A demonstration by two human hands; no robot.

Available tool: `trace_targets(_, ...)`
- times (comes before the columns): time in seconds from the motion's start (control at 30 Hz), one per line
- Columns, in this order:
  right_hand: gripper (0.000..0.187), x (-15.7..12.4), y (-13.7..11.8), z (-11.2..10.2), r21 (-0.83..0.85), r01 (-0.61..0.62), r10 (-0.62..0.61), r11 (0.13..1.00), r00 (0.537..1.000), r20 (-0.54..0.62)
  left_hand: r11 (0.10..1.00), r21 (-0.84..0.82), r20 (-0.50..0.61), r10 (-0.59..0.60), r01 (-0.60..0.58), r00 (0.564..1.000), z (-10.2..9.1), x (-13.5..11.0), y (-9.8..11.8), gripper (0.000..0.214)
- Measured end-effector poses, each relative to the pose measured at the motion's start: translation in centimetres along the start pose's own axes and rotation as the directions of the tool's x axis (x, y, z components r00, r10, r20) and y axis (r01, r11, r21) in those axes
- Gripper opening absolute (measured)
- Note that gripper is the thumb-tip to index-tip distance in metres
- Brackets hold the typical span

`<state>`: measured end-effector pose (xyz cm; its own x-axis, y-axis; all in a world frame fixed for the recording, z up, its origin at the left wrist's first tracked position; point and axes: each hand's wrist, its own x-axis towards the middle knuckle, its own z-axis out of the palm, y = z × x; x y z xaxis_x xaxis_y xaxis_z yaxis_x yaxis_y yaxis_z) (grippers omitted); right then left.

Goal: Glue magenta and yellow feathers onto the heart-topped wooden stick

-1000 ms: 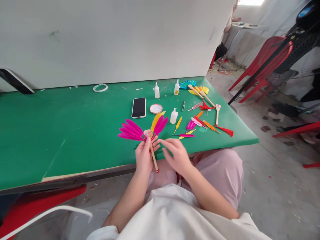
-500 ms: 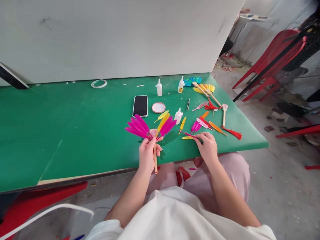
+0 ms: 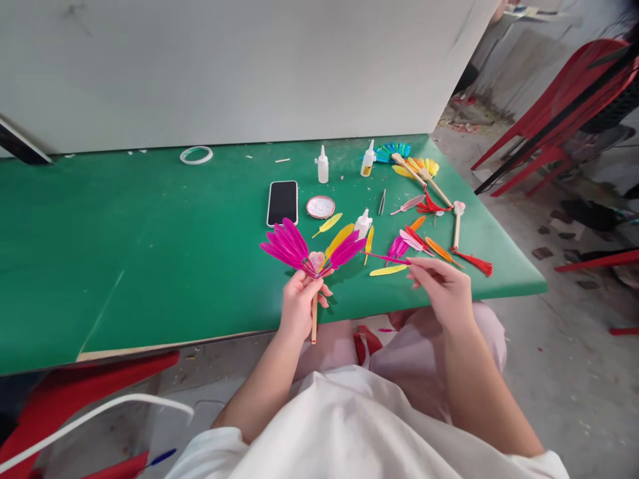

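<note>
My left hand point(image 3: 299, 307) is closed round the wooden stick of a feather fan point(image 3: 312, 253), whose magenta and yellow feathers spread above the green table point(image 3: 124, 246) near its front edge. My right hand point(image 3: 442, 286) pinches the quill of a thin magenta feather point(image 3: 387, 258) and holds it just above the table, pointing toward the fan. A loose yellow feather point(image 3: 388, 270) lies under it. Several more orange, red and pink feathers point(image 3: 419, 241) lie scattered just beyond my right hand.
A black phone point(image 3: 282, 202), a round lid point(image 3: 320, 207), three small glue bottles point(image 3: 323, 165), tweezers point(image 3: 382, 201) and finished fans point(image 3: 412, 166) lie behind. A tape ring point(image 3: 196, 155) sits far back by the white wall. Red chairs point(image 3: 554, 120) stand at right.
My right hand went from beside the fan to the loose feathers at right, pinched a magenta feather and lifted it off the table. The left hand kept hold of the fan.
</note>
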<state>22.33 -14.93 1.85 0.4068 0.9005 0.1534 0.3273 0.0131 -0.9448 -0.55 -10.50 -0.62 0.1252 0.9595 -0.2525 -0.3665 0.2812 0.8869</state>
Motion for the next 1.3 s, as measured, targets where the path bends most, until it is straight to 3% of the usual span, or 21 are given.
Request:
trace_targets(0.17,0.016,-0.4,-1.1,0.3,0.090,0.102,-0.112,0.991,0.988,0.109,1.000,0.023,0.043,-0.004,0.003,0.999,0.2,-0.2,0.0,0.029)
trace_targets(0.43,0.006,-0.5,-1.1,1.0,0.033,0.109,-0.110,0.993,0.993,0.039,0.998,0.052,0.094,-0.030,0.025,0.995,0.5,-0.5,0.1,0.029)
trace_targets(0.7,0.010,-0.4,-0.4,1.6,0.055,0.126,-0.125,0.990,0.992,-0.029,0.995,0.101,0.119,-0.037,0.025,0.992,0.4,-0.7,0.2,0.036)
trace_targets(0.97,0.022,-0.1,-0.3,1.8,0.093,0.062,-0.065,0.994,0.997,0.028,0.941,0.338,-0.022,0.015,-0.007,1.000,-1.9,0.2,1.3,0.054)
trace_targets(1.07,0.024,0.7,0.4,0.4,0.050,0.028,-0.028,0.998,1.000,-0.011,0.846,0.532,-0.065,0.004,0.031,0.998,-2.9,0.8,1.9,0.041)
trace_targets(1.17,0.024,2.0,2.0,-2.0,-0.011,-0.056,0.055,0.998,0.997,-0.061,0.664,0.747,-0.101,0.067,0.031,0.993,-3.2,1.1,2.3,0.040)
trace_targets(1.3,0.023,4.2,3.7,-4.3,-0.100,-0.134,0.129,0.986,0.990,-0.059,0.416,0.909,-0.031,0.128,-0.026,0.991,-3.0,1.0,2.5,0.044)
